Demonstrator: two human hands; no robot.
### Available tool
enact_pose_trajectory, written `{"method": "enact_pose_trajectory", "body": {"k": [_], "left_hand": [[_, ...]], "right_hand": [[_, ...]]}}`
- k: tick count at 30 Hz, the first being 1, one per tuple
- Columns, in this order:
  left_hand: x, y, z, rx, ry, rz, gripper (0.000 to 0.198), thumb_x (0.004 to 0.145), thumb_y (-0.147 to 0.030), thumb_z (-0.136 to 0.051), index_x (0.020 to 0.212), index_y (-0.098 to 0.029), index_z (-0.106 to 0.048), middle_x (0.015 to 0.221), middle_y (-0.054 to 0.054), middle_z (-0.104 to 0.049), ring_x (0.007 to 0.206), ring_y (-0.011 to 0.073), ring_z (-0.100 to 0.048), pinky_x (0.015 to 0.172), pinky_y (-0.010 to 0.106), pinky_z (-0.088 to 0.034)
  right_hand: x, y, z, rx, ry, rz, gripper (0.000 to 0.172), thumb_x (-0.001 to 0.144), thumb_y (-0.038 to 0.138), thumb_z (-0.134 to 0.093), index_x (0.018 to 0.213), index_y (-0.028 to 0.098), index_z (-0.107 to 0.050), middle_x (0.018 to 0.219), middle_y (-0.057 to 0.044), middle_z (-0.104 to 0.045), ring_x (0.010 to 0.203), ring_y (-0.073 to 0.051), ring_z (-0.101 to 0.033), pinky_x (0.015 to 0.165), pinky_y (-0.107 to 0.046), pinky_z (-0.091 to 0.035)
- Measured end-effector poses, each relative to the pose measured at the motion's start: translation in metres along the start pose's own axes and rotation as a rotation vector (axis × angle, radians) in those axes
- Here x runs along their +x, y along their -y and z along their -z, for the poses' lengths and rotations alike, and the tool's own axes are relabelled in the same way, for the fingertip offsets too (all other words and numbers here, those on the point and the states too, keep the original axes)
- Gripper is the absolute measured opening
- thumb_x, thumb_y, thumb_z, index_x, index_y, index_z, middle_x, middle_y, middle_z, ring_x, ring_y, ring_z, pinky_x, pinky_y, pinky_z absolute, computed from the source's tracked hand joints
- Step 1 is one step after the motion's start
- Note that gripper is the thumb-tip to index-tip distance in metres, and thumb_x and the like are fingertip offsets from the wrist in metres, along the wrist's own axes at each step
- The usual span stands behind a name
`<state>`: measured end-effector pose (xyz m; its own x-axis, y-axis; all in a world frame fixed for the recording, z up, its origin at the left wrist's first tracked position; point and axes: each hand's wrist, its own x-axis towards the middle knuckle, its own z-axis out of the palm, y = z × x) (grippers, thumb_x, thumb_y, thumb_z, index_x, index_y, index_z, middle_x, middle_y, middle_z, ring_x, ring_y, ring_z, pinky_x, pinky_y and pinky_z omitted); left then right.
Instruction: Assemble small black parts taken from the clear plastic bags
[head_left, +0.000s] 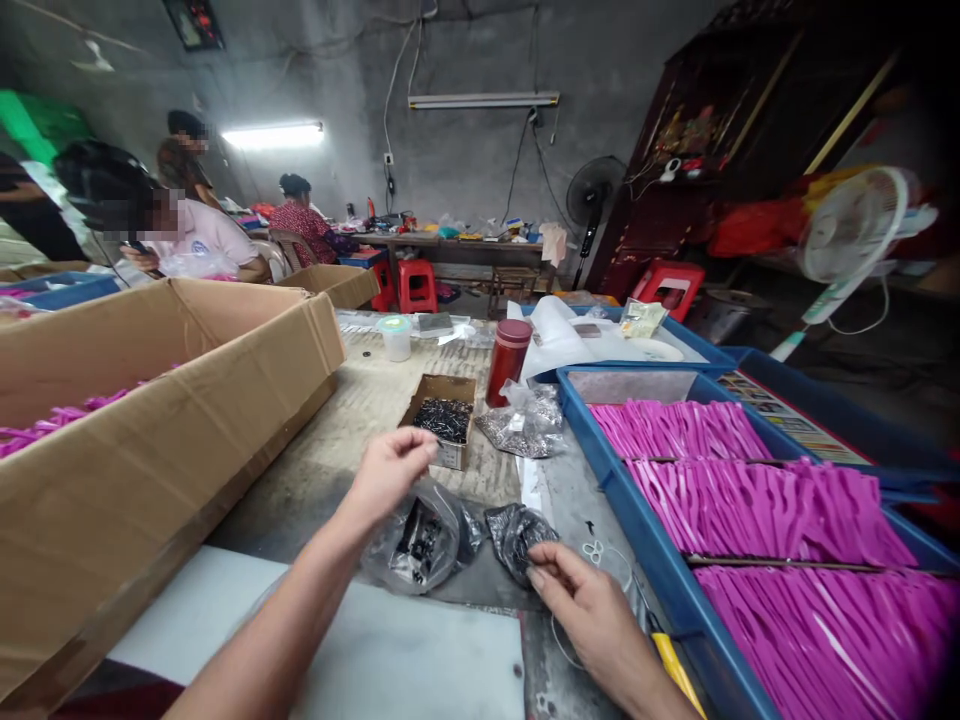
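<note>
My left hand (390,472) hovers with fingers pinched together just above a clear plastic bag of small black parts (418,540), near a small cardboard box of black screws (444,418). What the pinch holds is too small to see. My right hand (585,605) rests on the table with its fingertips pinching the edge of a second, crumpled dark plastic bag (517,535).
A big open cardboard box (150,440) with pink pieces fills the left. A blue tray (637,530) of magenta parts lies on the right. A red flask (508,360), another bag of parts (525,425) and a white cup (396,338) stand behind. Other people sit at the back left.
</note>
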<state>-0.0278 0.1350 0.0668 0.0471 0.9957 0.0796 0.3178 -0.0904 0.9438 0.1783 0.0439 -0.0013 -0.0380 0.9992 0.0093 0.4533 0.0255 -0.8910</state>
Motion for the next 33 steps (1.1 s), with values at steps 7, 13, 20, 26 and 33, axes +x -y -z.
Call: {"method": "enact_pose_trajectory", "body": {"k": [7,13,20,26,33], "left_hand": [[0.066,0.012,-0.001,0.244,-0.135,-0.096,0.012,0.059,-0.015,-0.051,0.062,-0.014,-0.063,0.053,-0.001,-0.057,0.057,0.0148,-0.051,0.057,0.023,-0.036],[0.017,-0.001,0.008,0.365,-0.056,-0.181,0.016,0.068,-0.019,-0.047,0.072,-0.017,-0.063,0.066,0.0,-0.062,0.062,0.0149,-0.053,0.059,0.022,-0.036],[-0.044,0.023,0.007,0.551,0.26,-0.243,0.021,0.071,-0.013,-0.043,0.062,-0.019,-0.061,0.058,0.0,-0.057,0.055,0.0135,-0.05,0.054,0.021,-0.034],[-0.045,0.039,-0.008,0.734,0.392,-0.19,0.021,0.063,-0.004,-0.043,0.065,-0.018,-0.06,0.072,0.005,-0.06,0.067,0.0182,-0.054,0.06,0.025,-0.036],[-0.041,0.047,-0.016,0.815,0.394,-0.175,0.023,0.071,-0.008,-0.038,0.073,-0.016,-0.06,0.078,0.01,-0.061,0.075,0.0232,-0.056,0.063,0.029,-0.037]], "right_hand": [[0.021,-0.001,-0.004,-0.481,0.03,0.156,0.021,0.074,0.013,-0.038,0.078,0.018,-0.059,0.075,-0.005,-0.06,0.073,-0.018,-0.056,0.067,-0.027,-0.041],[0.027,0.004,-0.008,-0.722,0.127,0.139,0.023,0.073,0.008,-0.037,0.071,0.018,-0.058,0.073,-0.006,-0.059,0.073,-0.018,-0.055,0.066,-0.025,-0.038],[0.033,0.003,-0.01,-0.878,0.152,0.134,0.016,0.072,0.013,-0.043,0.073,0.021,-0.056,0.077,-0.004,-0.06,0.073,-0.019,-0.056,0.064,-0.027,-0.034],[0.033,0.001,-0.012,-0.925,0.159,0.145,0.016,0.074,0.013,-0.042,0.073,0.021,-0.056,0.078,-0.003,-0.061,0.075,-0.018,-0.056,0.064,-0.027,-0.031],[0.032,0.005,-0.012,-0.945,0.154,0.149,0.018,0.076,0.011,-0.04,0.073,0.02,-0.056,0.077,-0.005,-0.061,0.076,-0.019,-0.055,0.063,-0.028,-0.029]]}}
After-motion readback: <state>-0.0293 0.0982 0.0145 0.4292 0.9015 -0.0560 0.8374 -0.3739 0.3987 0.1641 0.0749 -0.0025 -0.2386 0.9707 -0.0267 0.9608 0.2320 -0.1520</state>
